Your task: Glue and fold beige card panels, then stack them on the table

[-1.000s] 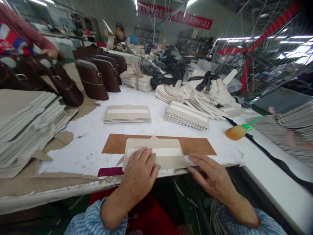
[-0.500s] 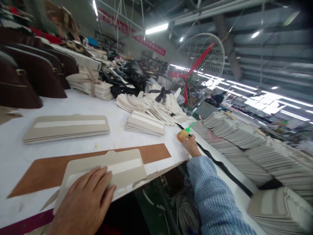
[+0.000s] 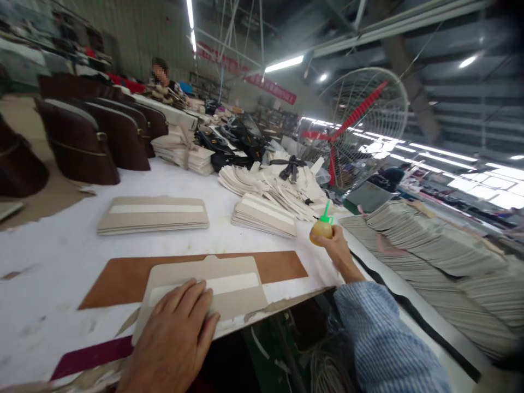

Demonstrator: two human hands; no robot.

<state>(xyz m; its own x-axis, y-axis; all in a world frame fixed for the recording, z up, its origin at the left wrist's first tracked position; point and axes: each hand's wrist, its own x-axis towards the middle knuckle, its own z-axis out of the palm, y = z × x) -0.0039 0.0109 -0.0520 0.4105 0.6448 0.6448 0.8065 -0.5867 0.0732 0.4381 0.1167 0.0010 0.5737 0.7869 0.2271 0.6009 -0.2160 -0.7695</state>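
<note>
My left hand (image 3: 176, 333) lies flat, fingers stretched out, on a beige panel (image 3: 239, 303) that has a white strip along it. Beneath that panel, a brown strip of leather-like material (image 3: 118, 278) sticks out at both ends. On the right, my right hand (image 3: 339, 248) is wrapped round a squeeze bottle (image 3: 321, 232) with yellowish contents and a green nozzle. The bottle stands nearly upright in the grip, near the table's right edge. A purple strip (image 3: 96, 357) lies to the left of my left hand.
Two stacks of beige panels, one on the left (image 3: 153, 215) and one in the middle (image 3: 264, 215), sit farther back. Dark brown bag bodies (image 3: 82, 144) stand back left. Stacked grey pieces (image 3: 429, 273) line the right, with a large fan (image 3: 356, 125) behind. A person (image 3: 160, 76) is far off.
The view has turned left, so everything sits farther right. The squeeze bottle has gone from tilted to nearly upright in my right hand. My left hand stays on the panel.
</note>
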